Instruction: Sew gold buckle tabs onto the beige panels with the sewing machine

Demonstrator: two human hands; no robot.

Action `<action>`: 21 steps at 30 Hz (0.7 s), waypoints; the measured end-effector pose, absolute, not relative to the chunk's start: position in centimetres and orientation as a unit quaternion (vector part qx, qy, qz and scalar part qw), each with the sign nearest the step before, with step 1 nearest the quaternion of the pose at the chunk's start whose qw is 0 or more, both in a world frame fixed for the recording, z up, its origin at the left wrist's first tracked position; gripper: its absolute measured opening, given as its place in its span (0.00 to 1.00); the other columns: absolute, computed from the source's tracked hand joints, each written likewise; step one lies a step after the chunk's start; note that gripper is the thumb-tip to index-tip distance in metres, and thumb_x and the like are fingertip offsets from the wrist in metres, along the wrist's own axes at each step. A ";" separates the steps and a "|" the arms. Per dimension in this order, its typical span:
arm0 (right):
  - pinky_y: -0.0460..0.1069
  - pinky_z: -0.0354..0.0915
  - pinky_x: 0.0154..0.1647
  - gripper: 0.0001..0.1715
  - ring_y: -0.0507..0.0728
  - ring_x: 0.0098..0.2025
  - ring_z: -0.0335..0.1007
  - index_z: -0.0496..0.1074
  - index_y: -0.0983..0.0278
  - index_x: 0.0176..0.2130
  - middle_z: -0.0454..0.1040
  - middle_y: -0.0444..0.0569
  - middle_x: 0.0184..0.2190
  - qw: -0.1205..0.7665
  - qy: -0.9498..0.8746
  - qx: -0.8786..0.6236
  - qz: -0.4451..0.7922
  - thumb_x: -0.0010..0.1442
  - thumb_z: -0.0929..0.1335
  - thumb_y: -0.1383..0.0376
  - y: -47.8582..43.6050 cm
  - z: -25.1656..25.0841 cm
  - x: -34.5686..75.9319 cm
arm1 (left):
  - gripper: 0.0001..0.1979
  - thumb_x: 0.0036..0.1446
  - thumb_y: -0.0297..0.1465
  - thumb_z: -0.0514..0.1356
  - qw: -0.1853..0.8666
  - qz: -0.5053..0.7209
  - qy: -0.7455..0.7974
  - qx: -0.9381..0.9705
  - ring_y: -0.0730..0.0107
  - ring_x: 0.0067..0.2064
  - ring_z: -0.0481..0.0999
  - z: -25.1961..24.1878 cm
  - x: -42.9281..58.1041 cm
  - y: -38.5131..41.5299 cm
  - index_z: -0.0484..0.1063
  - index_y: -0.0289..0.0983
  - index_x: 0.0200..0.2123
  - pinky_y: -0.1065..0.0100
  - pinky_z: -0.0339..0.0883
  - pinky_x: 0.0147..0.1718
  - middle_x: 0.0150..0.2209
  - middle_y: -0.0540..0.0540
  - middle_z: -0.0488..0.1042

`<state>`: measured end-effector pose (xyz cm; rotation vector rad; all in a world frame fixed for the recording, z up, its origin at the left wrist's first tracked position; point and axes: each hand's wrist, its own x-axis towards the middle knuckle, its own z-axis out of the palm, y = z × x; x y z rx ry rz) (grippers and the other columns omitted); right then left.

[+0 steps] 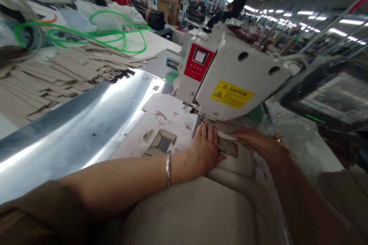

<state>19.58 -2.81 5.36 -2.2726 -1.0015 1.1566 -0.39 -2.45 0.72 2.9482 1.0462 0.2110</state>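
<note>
My left hand (pixel 204 149) lies flat with its fingers spread on a beige leather bag panel (pixel 234 164), just in front of the needle area of a white industrial sewing machine (pixel 232 71). A silver bangle (pixel 168 169) circles my left wrist. My right hand (pixel 253 139) rests its fingertips on the same panel, beside a thin white strip (pixel 227 134). The presser foot (pixel 197 120) is partly hidden under the machine head. A sheet of cut-out pale card (pixel 161 126) lies left of my left hand.
A polished steel table surface (pixel 71 122) runs along the left, with a stack of beige cut pieces (pixel 48 78) beyond it. Green tubing (pixel 92 32) lies further back. A plastic-wrapped screen (pixel 324 97) stands on the right. Other workers and machines fill the background.
</note>
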 end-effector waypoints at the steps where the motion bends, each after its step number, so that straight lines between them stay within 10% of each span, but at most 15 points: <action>1: 0.44 0.43 0.19 0.14 0.47 0.17 0.49 0.66 0.62 0.25 0.56 0.36 0.14 0.201 -0.366 -0.811 0.411 0.43 0.72 0.57 -2.9 5.3 19.5 | 0.43 0.63 0.52 0.50 -0.003 0.063 0.337 0.939 0.33 0.65 0.56 0.8 -0.3 -2.5 0.55 0.19 0.64 0.45 0.49 0.62 0.65 0.23 0.55; 14: 0.43 0.48 0.19 0.14 0.48 0.18 0.54 0.66 0.63 0.27 0.61 0.38 0.15 0.210 -0.376 -0.820 0.376 0.46 0.72 0.58 -3.6 6.1 18.7 | 0.35 0.60 0.52 0.55 -0.019 0.077 0.351 0.933 0.45 0.46 0.70 2.5 -0.4 -2.0 0.73 0.20 0.46 0.53 0.61 0.45 0.44 0.27 0.71; 21: 0.43 0.44 0.16 0.19 0.45 0.15 0.51 0.61 0.63 0.22 0.62 0.39 0.13 0.198 -0.373 -0.832 0.360 0.50 0.72 0.58 -4.2 5.7 19.1 | 0.24 0.61 0.45 0.57 0.042 0.124 0.254 0.958 0.53 0.52 0.67 1.3 -0.8 -0.9 0.73 0.28 0.47 0.59 0.62 0.53 0.46 0.37 0.70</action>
